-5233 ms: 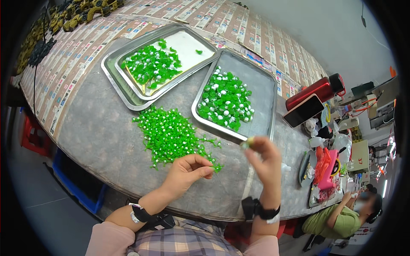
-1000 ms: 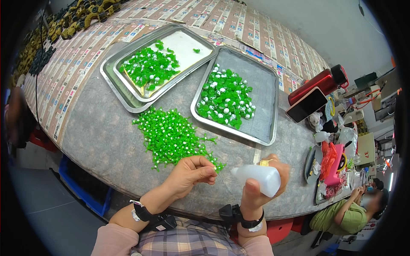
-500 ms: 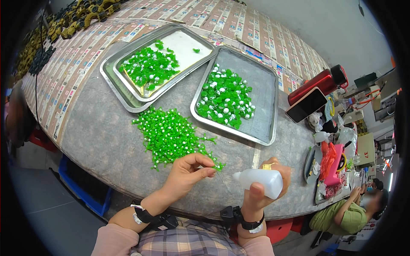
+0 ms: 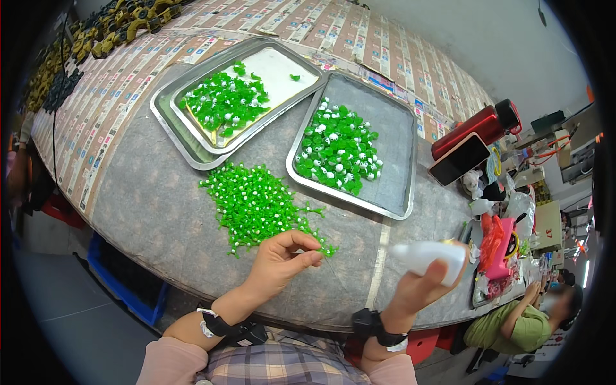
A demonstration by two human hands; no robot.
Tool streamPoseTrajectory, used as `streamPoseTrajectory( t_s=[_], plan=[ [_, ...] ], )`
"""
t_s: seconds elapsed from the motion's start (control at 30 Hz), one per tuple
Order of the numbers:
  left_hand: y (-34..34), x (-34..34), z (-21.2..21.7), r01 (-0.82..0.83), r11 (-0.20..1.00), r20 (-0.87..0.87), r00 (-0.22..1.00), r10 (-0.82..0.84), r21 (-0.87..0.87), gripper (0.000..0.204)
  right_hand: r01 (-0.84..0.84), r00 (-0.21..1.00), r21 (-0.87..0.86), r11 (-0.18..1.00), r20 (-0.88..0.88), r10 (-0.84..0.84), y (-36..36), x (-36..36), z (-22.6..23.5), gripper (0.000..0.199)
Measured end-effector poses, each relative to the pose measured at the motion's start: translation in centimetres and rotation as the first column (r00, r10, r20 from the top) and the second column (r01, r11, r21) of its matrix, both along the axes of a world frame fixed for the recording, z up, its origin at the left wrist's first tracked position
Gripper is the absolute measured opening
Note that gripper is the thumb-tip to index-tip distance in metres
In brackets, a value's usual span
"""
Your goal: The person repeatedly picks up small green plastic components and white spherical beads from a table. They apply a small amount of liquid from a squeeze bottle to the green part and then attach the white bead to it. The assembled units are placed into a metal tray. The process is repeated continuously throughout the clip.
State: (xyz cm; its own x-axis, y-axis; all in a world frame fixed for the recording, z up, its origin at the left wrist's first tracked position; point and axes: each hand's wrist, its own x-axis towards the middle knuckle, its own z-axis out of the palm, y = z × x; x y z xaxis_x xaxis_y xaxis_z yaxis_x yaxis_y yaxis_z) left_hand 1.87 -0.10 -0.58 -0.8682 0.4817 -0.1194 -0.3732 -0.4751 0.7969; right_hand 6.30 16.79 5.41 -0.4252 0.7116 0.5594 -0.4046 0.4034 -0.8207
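Observation:
Above the table's right front part, my right hand (image 4: 417, 292) is closed around a white squeeze bottle (image 4: 428, 258), its nozzle toward the left; the bottle is slightly blurred. My left hand (image 4: 279, 266) pinches a small green plastic piece (image 4: 328, 250) between thumb and forefinger, by the near right end of a loose pile of green pieces with white dots (image 4: 250, 205). Beyond the pile, a metal tray (image 4: 401, 192) holds green pieces with white eye-like balls (image 4: 337, 147). Left of it, another metal tray (image 4: 173, 131) carries a white inner tray with more such pieces (image 4: 224, 96).
A red bottle (image 4: 471, 130) and a phone (image 4: 459, 158) stand at the right. Past them lie a pink object (image 4: 502, 253), plastic bags and other clutter. A person in a green shirt (image 4: 513, 327) sits at far right. Yellow toy vehicles (image 4: 128, 25) are heaped at far left.
My right hand has moved to the right with the squeeze bottle, away from my left hand. My left hand has stayed in place.

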Motion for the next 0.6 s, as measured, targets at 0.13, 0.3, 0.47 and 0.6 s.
streamPoseTrajectory(
  t_s=[0.13,0.3,0.47,0.6],
  plan=[
    [0.0,0.1,-0.1,-0.008,1.000,0.030,1.000,0.009,-0.013,0.010,-0.102,0.960,-0.072,0.992,0.254,0.117,5.4,1.5,-0.3,0.034],
    [0.1,0.0,-0.2,-0.046,0.998,0.055,0.997,0.048,-0.043,0.011,-0.119,0.844,-0.137,0.983,0.507,0.173,9.1,3.4,-2.7,0.032],
    [0.1,0.0,0.0,-0.051,0.998,0.059,0.997,0.054,-0.044,0.010,-0.114,0.839,-0.223,0.968,0.500,0.214,11.2,4.9,-5.8,0.036],
    [0.1,0.1,-0.1,-0.051,0.998,0.082,0.995,0.053,-0.025,0.010,0.162,0.745,0.630,0.760,0.427,-0.513,10.4,5.3,-3.2,0.036]
  ],
)
